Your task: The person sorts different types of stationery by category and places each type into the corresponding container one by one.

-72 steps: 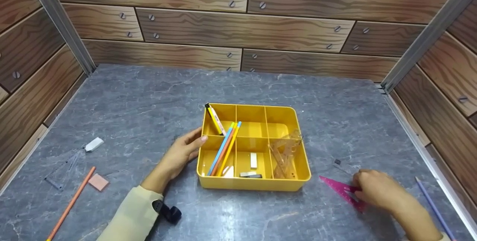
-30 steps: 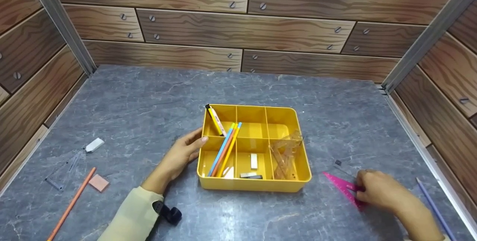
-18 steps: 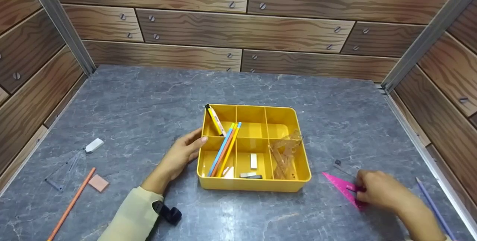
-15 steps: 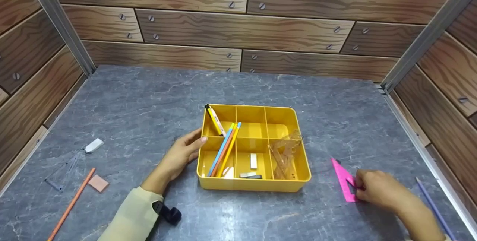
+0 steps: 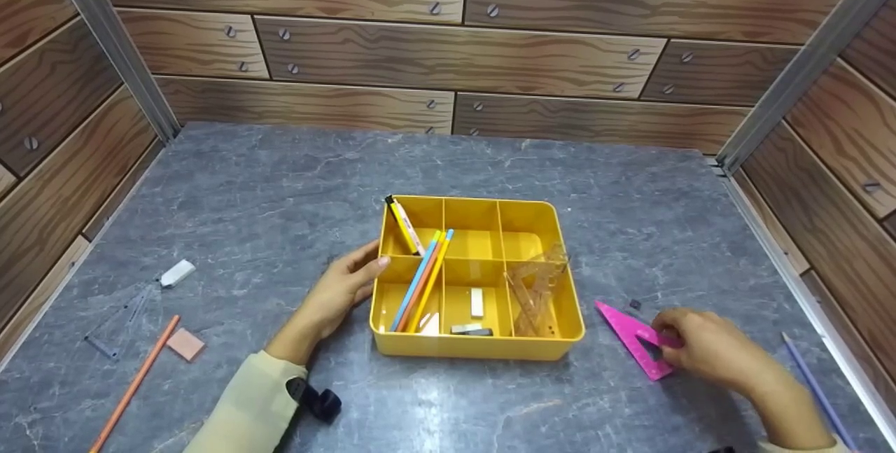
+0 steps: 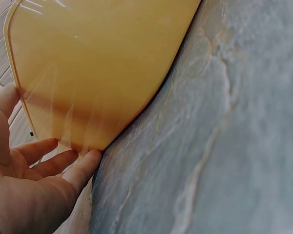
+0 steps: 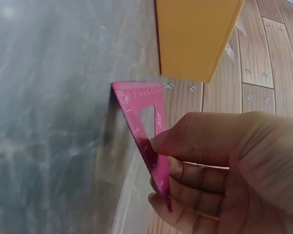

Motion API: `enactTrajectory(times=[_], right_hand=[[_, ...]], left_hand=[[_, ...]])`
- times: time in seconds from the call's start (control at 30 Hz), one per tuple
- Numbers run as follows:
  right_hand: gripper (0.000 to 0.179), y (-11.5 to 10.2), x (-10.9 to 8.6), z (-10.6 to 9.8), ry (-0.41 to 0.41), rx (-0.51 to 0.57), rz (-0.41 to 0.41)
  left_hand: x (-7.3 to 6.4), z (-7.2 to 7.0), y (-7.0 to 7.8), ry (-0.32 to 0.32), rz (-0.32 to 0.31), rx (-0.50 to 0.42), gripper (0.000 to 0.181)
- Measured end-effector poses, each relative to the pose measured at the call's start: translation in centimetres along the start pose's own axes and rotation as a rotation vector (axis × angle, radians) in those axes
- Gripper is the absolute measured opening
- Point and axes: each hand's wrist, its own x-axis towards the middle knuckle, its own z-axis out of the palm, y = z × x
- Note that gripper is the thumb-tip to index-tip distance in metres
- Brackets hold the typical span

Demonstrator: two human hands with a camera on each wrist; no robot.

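Note:
My right hand [image 5: 714,351] pinches a pink set square [image 5: 628,335] by its right side, to the right of a yellow organizer box [image 5: 476,346]. In the right wrist view, the thumb presses one face of the pink set square [image 7: 158,168] and the fingers lie behind it. My left hand [image 5: 336,292] rests against the box's left side, its thumb at the rim. The left wrist view shows relaxed fingertips [image 6: 90,158] touching the outer wall. Inside the box lie pencils [image 5: 418,288], clear amber set squares [image 5: 535,292], a white eraser [image 5: 477,302] and two pens [image 5: 404,225].
On the left lie a white eraser [image 5: 177,273], a clear set square [image 5: 115,323], an orange pencil [image 5: 136,379] and a pink eraser [image 5: 185,344]. Right of the box lies a small dark item [image 5: 635,304]. Near the right edge lies a purple pencil [image 5: 815,386].
My right hand has taken hold of the pink set square, turned it and shifted it slightly left, toward the box. My left hand and the box have stayed in place.

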Motion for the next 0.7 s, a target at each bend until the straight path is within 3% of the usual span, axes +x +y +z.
enactTrajectory(times=[0.33,0.5,0.7], right_hand=[[0.015,-1.3,0.9,-0.6,0.082,0.039,-0.054],[0.015,-1.9,1.4,-0.8,0.134,0.085,-0.046],[0.011,-2.9,2.3,-1.3,0.131,0.101,-0.018]], left_hand=[[0.0,0.1,0.1,0.002,0.0,0.004,0.069],[0.0,0.1,0.2,-0.011,0.006,-0.014,0.067],[0.0,0.1,0.2,-0.003,0.0,-0.016,0.067]])
